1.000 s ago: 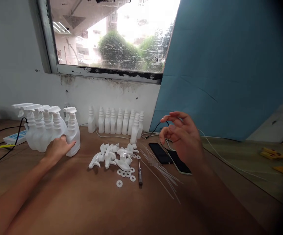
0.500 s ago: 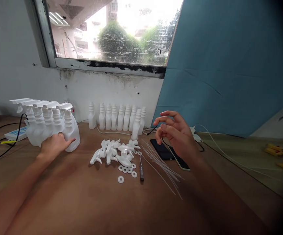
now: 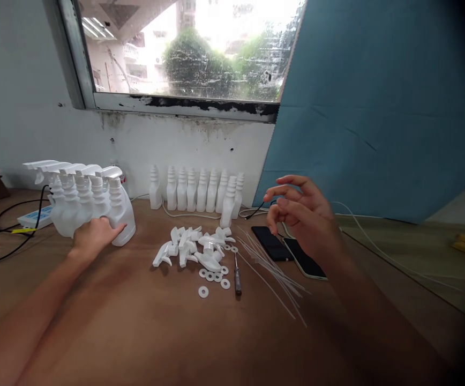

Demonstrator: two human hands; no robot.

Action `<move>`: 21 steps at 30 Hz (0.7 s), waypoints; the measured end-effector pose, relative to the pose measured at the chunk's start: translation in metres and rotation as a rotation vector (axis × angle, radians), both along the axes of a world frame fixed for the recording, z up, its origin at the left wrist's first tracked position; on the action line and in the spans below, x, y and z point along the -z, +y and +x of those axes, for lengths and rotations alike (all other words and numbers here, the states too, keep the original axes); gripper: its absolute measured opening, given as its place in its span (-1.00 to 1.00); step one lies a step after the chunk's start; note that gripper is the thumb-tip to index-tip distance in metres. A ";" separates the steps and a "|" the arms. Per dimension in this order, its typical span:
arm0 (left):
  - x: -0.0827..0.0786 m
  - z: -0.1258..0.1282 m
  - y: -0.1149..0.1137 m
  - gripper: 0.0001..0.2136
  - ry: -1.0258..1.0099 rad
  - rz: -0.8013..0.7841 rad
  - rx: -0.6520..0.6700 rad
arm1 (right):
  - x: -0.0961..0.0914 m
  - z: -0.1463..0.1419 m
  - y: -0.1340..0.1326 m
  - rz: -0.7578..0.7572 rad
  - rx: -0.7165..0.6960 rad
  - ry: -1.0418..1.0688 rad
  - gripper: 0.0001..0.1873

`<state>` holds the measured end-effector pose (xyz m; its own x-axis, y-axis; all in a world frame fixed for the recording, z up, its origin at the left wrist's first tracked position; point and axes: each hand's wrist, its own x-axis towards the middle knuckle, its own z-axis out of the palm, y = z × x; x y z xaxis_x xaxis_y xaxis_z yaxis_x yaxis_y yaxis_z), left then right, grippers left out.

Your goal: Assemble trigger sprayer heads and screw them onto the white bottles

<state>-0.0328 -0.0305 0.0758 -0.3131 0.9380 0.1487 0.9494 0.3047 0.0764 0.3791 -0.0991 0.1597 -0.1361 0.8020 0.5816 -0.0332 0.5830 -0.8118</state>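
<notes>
Power strip (image 3: 35,216) label illegible; beside it on the table (image 3: 136,321), spray bottles (image 3: 91,206) stand upright in a left-to-right row, nozzles pointing left, left hand (image 3: 94,236) laid open against the rightmost; right hand (image 3: 307,217) hovers loosely curled, empty, above two phones (image 3: 272,244).

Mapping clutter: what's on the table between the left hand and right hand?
Head view: between left hand and right hand lie trigger heads, washers, a screwdriver, thin tubes.

Matt white plastic spray bottles (image 3: 91,206), smooth wooden table (image 3: 144,321).
</notes>
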 end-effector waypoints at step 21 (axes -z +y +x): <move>-0.010 0.035 -0.024 -0.43 0.184 0.233 0.089 | 0.009 -0.002 0.009 -0.022 -0.036 -0.044 -0.72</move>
